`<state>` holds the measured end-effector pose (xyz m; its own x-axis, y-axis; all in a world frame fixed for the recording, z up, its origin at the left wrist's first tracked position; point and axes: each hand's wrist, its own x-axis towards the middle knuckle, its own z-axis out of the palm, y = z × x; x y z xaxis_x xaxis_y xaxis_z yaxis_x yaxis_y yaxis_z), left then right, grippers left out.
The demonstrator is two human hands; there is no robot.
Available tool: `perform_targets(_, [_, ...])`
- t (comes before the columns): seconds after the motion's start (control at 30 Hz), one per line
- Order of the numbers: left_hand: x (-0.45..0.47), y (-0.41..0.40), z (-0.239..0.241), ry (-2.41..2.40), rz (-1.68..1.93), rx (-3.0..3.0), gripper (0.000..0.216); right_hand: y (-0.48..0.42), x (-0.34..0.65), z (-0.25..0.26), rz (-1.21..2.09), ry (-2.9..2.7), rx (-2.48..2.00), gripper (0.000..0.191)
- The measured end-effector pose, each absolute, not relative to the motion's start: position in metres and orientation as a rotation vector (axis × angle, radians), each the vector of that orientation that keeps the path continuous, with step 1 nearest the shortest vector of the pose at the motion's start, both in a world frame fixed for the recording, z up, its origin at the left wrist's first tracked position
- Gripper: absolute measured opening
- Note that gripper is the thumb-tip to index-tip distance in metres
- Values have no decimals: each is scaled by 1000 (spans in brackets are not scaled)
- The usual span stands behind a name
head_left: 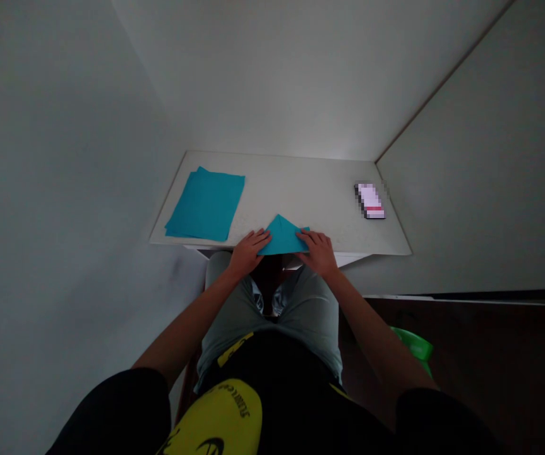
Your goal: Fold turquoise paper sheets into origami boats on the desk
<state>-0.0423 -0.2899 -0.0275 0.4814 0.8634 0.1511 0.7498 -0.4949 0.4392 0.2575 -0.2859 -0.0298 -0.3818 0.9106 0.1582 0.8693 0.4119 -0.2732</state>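
A blue sheet of paper [281, 236], folded to a point at its far side, lies at the table's front edge. My left hand [249, 250] holds its left corner, fingers together over the top. At the right corner, my right hand [318, 251] grips the paper with bent fingers on top and the thumb near the front edge. A small flap of paper shows just beyond the right fingertips. To the left of my hands rests a stack of blue paper sheets [208, 205], its edges slightly out of line.
The white table [295, 180] stands against walls at the back and right. A phone [371, 201], its screen lit and blurred, lies on the right side. Below on the right, a green plastic container [414, 344] is partly hidden by my forearm. My legs reach under the table.
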Motion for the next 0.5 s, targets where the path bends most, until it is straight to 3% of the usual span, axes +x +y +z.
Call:
perform_targets(0.17, [-53,-279,-11,1356,717,2107,25,-285,267,-12,353,-2247,-1509,26])
perform_targets(0.33, [-56,-242,18,1421,845,1863,36,-250,275,18,689,-1923,-1405,45])
perform_targets(0.5, [-54,-209,11,1571,750,1896,31,-213,278,5,715,-1889,-1459,41])
